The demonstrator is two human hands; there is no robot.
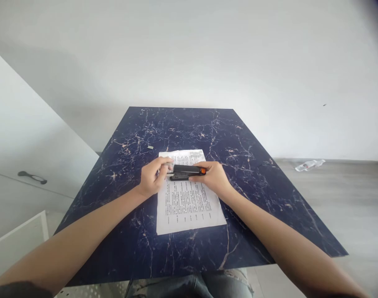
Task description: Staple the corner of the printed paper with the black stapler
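Note:
A black stapler (189, 170) with an orange end lies sideways above a printed sheet of paper (191, 203). My right hand (214, 176) grips its orange right end between thumb and fingers. At the stapler's left end, my left hand (154, 174) has its fingers curled in a pinch. A slim pale piece shows between those fingers and the stapler, too small to name. The paper has dense dark print, and the hands and stapler cover part of its upper half.
The dark blue marbled table (189, 256) bears a small pale strip (150, 147) beyond my left hand. A white wall stands behind the table. On the floor to the right lies a clear plastic bottle (309, 165). At left is a white cabinet with a dark handle (32, 177).

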